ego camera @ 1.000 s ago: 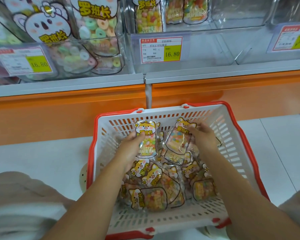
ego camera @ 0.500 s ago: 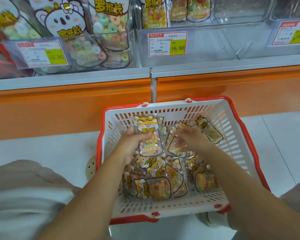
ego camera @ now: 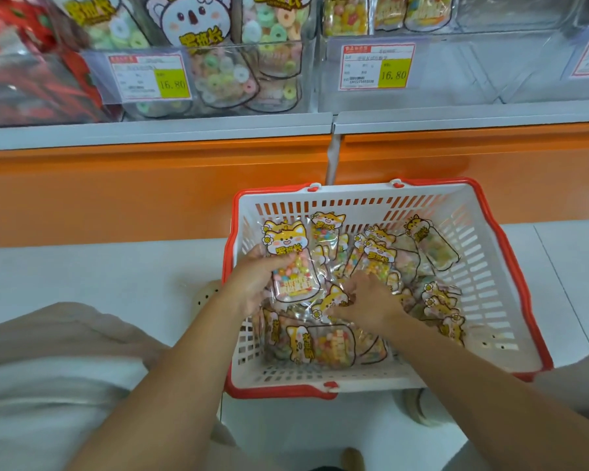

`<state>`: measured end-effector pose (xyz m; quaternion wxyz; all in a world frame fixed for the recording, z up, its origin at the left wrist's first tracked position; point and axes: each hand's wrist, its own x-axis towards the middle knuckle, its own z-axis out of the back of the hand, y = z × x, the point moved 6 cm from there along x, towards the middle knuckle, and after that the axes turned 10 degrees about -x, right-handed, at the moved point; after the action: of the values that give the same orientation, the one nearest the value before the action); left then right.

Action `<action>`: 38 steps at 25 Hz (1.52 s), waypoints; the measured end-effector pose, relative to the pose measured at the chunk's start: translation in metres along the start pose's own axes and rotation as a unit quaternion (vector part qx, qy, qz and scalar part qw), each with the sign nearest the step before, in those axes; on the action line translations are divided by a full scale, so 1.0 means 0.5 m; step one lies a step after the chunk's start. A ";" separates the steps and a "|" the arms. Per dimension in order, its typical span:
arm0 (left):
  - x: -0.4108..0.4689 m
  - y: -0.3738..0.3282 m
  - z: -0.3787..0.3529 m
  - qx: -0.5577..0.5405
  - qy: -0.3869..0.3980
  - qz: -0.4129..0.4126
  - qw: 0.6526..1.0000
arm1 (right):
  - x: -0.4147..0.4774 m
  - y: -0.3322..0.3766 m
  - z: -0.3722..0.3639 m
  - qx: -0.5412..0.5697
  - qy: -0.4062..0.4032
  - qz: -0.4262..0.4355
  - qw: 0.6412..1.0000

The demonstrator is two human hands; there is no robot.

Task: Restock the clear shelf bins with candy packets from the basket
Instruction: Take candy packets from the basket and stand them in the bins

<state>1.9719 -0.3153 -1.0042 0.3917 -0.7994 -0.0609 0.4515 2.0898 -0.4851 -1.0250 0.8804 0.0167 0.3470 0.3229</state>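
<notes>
Crouching over the white slatted plastic basket with the red rim (ego camera: 487, 266), which is sitting on the pale tiled floor (ego camera: 82, 273), the person is working with both hands inside it. The left hand (ego camera: 252, 283) is gripping a clear fox-printed packet of small coloured candies (ego camera: 291, 266), holding it upright at the basket's left side. The right hand (ego camera: 368, 300) is reaching into the loose pile of matching packets (ego camera: 323, 345) in the middle. Its fingers are lying on the film, but I cannot tell whether they are closing on one.

These packets are looking light, soft and crinkly. Their slick film is probably sliding easily against its neighbours, and the loose candy is likely making the lower half the heavier end. Judging by that, a pinch on the flat printed header, or a grip across the filled belly, is offering the surest hold.

Farther off, above the orange shelf base (ego camera: 150, 192), the clear plastic shelf bin (ego camera: 490, 73) behind the yellow price tag (ego camera: 393, 74) is standing nearly bare, with a few similar packets at its far left.
</notes>
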 end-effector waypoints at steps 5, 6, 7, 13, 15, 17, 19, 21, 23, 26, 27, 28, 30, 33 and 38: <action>-0.011 0.008 -0.003 -0.009 0.012 0.005 1.000 | -0.001 -0.040 0.034 0.109 -0.029 -0.071 0.991; -0.008 0.010 -0.002 -0.011 0.013 0.002 1.000 | -0.003 -0.051 0.059 0.165 -0.063 -0.086 0.981; -0.005 0.012 -0.001 -0.011 0.010 -0.002 1.000 | -0.008 -0.062 0.090 0.232 -0.105 -0.092 0.963; -0.009 0.018 -0.047 0.026 0.024 0.006 0.999 | -0.030 0.019 0.144 0.566 -0.064 0.021 0.821; -0.012 0.020 -0.072 0.036 0.034 0.032 0.998 | -0.030 0.044 0.122 0.516 -0.097 0.015 0.851; -0.019 0.016 -0.094 0.042 0.042 0.037 0.998 | -0.032 0.051 0.114 0.503 -0.124 0.000 0.856; -0.025 0.015 -0.112 0.050 0.063 0.031 0.996 | -0.029 0.056 0.113 0.479 -0.135 -0.006 0.867; -0.030 0.023 -0.127 0.078 0.075 0.022 0.994 | -0.025 0.059 0.104 0.458 -0.131 -0.009 0.879; -0.037 0.025 -0.136 0.123 0.075 -0.009 0.990 | -0.027 0.061 0.098 0.477 -0.117 -0.018 0.871; -0.051 0.008 -0.147 0.156 0.092 -0.040 0.983 | -0.028 0.041 0.104 0.577 -0.115 -0.046 0.807; -0.060 0.004 -0.152 0.153 0.109 -0.028 0.982 | -0.030 0.036 0.115 0.608 -0.123 -0.040 0.783; -0.070 0.002 -0.157 0.150 0.125 0.001 0.981 | -0.033 0.033 0.128 0.630 -0.130 -0.029 0.765; -0.087 -0.002 -0.165 0.142 0.137 0.038 0.980 | -0.036 0.031 0.150 0.640 -0.136 -0.005 0.757; -0.090 -0.028 -0.172 0.133 0.143 0.011 0.981 | -0.051 0.030 0.182 0.596 -0.099 0.028 0.796; -0.129 -0.114 -0.218 0.209 0.155 -0.091 0.961 | -0.102 0.027 0.285 0.492 -0.066 0.139 0.857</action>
<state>2.0328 -0.3677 -0.8909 0.5938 -0.7513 0.0241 0.2869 2.1428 -0.4761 -0.8828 0.7242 0.5171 0.3958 0.2270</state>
